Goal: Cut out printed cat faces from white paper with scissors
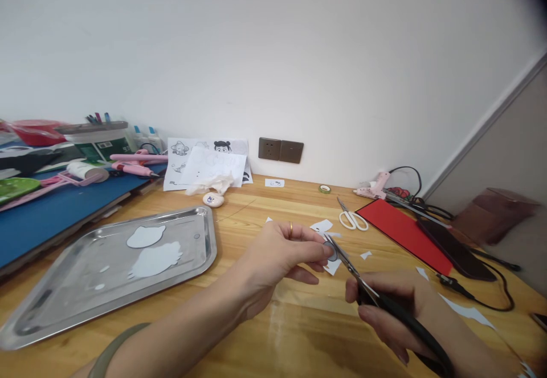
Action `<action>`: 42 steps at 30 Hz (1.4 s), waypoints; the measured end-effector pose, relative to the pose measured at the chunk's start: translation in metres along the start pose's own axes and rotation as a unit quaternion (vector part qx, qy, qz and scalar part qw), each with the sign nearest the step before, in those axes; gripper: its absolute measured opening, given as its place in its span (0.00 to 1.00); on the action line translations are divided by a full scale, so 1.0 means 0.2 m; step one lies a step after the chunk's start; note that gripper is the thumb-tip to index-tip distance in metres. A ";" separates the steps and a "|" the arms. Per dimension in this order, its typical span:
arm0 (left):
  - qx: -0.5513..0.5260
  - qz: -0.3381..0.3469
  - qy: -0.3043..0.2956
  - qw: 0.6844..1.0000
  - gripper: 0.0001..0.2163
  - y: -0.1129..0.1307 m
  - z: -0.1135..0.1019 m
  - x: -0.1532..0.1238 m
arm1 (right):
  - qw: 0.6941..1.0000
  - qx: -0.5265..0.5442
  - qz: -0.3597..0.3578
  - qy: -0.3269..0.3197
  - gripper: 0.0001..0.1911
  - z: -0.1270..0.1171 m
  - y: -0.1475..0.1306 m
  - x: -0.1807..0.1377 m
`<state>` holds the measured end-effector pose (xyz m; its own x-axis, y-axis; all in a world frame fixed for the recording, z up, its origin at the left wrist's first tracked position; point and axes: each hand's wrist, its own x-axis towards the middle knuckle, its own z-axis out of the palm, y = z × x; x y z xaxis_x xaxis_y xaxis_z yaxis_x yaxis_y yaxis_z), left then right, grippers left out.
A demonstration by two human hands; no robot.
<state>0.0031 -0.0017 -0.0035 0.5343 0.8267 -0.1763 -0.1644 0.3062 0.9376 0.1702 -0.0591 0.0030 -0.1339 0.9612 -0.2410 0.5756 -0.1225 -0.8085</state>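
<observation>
From where I stand, the right hand (397,304) is nearest, its fingers wrapped round the grips of black-handled scissors (405,321), seemingly so that the blades angle up and away from the wrist. Facing it, the left hand (290,250) pinches a small grey disc (330,252) between thumb and fingertips, a narrow grip that probably steadies so little a piece while baring its outer edge. The blade tips lie right at that edge; I can't tell whether they bite.

Taking the disc as the dial's centre and the wall as twelve, white paper scraps (333,266) lie just under and around it on the wooden surface (282,332). At nine o'clock a metal tray (205,252) carries white cut-outs (146,236), perhaps to keep finished shapes apart from offcuts.

At one o'clock rest white-handled scissors (354,220), within reach like a spare pair, and at two o'clock a red sheet (404,232). Farther off, a painted pebble (212,199) sits at ten, near printed drawings (182,161) leaning on the wall (299,53), presumably for easy viewing. A tape roll (324,189) lies at twelve and a pink glue gun (376,186) at one.
</observation>
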 end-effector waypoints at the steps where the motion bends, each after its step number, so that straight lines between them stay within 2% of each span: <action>1: 0.001 -0.001 0.001 1.000 0.05 0.00 0.00 0.00 | 1.000 -0.006 -0.003 -0.002 0.10 0.00 0.01 0.00; 7: 0.016 0.006 -0.006 1.000 0.04 0.00 0.00 0.00 | 0.999 -0.037 -0.002 -0.029 0.10 -0.01 0.02 0.00; 15: 0.022 0.005 -0.015 1.000 0.04 0.00 0.00 0.01 | 1.000 -0.023 0.009 -0.016 0.10 0.00 0.01 0.00; 28: 0.029 -0.002 -0.017 0.999 0.02 0.01 -0.01 0.01 | 0.999 -0.033 -0.012 -0.033 0.09 -0.01 0.04 0.01; 42: 0.035 0.000 -0.023 0.999 0.01 0.02 -0.02 0.01 | 0.999 -0.008 0.017 -0.029 0.10 0.00 0.03 0.01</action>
<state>-0.0001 0.0022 -0.0012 0.5720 0.8036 -0.1647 -0.1063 0.2717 0.9565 0.1742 -0.0582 -0.0019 -0.1603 0.9408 -0.2986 0.5934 -0.1499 -0.7908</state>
